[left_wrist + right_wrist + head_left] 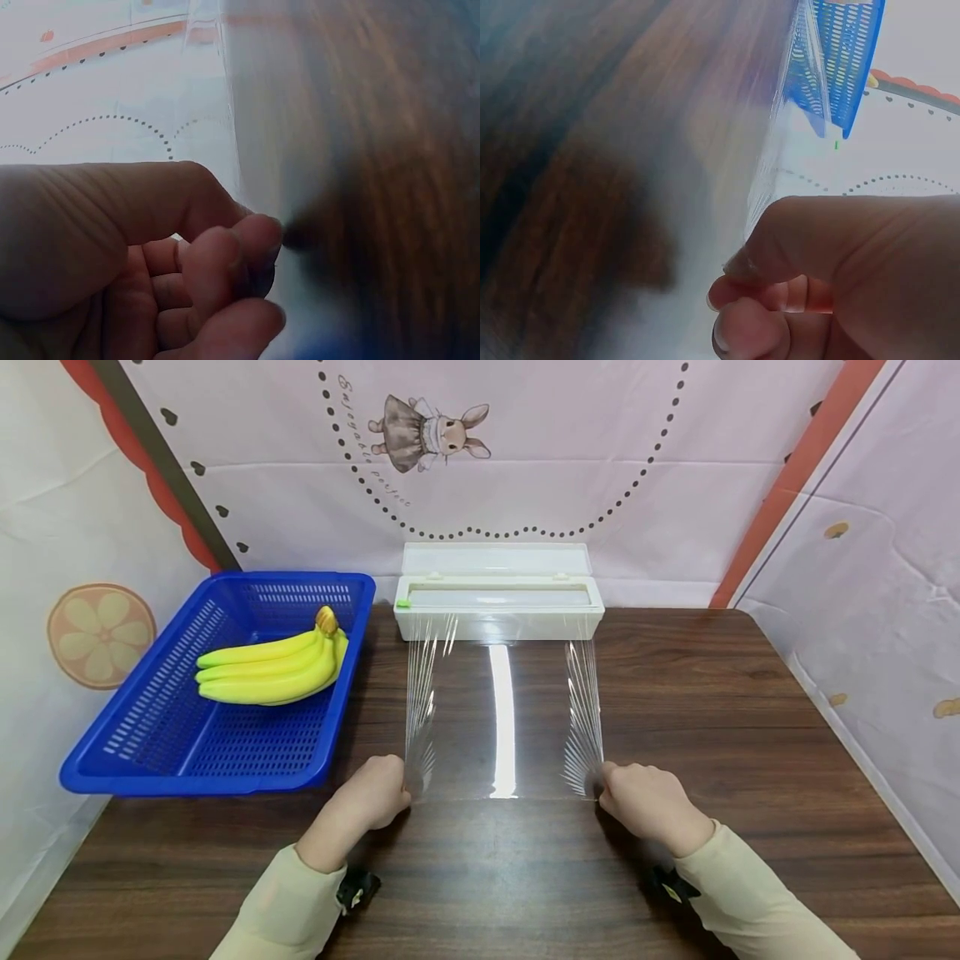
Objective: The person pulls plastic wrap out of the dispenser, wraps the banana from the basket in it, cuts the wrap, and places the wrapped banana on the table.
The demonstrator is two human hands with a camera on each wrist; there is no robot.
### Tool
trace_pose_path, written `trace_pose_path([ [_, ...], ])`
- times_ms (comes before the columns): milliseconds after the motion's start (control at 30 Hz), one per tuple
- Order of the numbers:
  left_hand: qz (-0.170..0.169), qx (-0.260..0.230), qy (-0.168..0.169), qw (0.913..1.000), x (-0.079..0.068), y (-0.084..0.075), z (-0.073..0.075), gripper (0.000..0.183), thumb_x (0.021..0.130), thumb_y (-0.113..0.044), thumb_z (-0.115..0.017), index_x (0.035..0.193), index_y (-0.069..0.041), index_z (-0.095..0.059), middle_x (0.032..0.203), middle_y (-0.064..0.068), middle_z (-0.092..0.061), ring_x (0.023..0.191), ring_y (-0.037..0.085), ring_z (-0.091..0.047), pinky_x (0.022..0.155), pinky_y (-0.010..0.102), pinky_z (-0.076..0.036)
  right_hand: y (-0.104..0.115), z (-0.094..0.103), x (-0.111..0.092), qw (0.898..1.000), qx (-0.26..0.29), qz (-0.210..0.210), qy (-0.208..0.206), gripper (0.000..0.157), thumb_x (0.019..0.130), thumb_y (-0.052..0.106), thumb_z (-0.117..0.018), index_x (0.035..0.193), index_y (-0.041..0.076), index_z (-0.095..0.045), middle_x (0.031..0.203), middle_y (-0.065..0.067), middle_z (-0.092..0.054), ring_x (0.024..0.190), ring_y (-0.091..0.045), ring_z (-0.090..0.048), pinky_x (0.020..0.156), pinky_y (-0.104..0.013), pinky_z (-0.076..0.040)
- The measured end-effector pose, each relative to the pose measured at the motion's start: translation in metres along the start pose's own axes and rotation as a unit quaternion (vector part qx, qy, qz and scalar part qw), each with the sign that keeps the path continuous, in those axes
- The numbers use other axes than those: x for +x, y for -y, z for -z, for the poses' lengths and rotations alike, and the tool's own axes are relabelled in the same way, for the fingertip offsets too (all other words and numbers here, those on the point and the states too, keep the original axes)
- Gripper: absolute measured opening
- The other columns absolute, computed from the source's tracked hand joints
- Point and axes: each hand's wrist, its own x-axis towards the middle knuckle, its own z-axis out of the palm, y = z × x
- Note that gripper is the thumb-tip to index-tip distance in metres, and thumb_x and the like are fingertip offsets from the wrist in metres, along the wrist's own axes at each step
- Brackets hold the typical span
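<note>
In the head view, clear film (502, 718) is stretched from a white dispenser (498, 582), its corners pinched by the left hand (378, 792) and right hand (648, 802); tearing could be caused by uneven pull (creases fan there). In the left wrist view, a corner could be lost through so small a pinch. In the right wrist view, self-clinging could be caused by slack.
</note>
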Motion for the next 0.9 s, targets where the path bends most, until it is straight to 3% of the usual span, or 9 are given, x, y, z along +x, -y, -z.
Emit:
trace_pose_path([
  [267, 0.0, 0.022, -0.016, 0.9996, 0.003, 0.0, -0.001, 0.03, 0.079, -0.007, -0.064, 0.056, -0.009, -0.045, 0.055, -0.001, -0.038, 0.053, 0.016, -0.039, 0.053, 0.029, -0.038, 0.001, -0.003, 0.007, 1.0, 0.0, -0.007, 0.001, 0.014, 0.079, 0.014, -0.059, 0.069, 0.013, -0.049, 0.055, -0.002, -0.05, 0.047, -0.021, -0.049, 0.04, -0.037, -0.037],
  [500, 0.034, 0.029, -0.011, 0.9989, 0.004, -0.001, 0.0, 0.02, 0.081, -0.012, -0.064, 0.065, -0.007, -0.055, 0.064, 0.006, -0.056, 0.056, 0.018, -0.048, 0.051, 0.032, -0.041, 0.0, -0.003, 0.013, 1.0, -0.013, -0.019, 0.002, 0.019, 0.078, 0.016, -0.058, 0.063, 0.012, -0.047, 0.055, -0.005, -0.051, 0.048, -0.024, -0.051, 0.041, -0.041, -0.039],
  [900, 0.039, 0.045, -0.002, 0.9982, 0.004, 0.001, 0.004, 0.012, 0.086, -0.013, -0.058, 0.077, -0.005, -0.061, 0.082, 0.012, -0.067, 0.063, 0.02, -0.056, 0.053, 0.037, -0.044, -0.002, -0.001, 0.017, 0.999, 0.0, -0.033, 0.023, 0.029, 0.086, 0.024, -0.057, 0.059, 0.015, -0.049, 0.06, -0.007, -0.059, 0.055, -0.027, -0.059, 0.044, -0.045, -0.042],
])
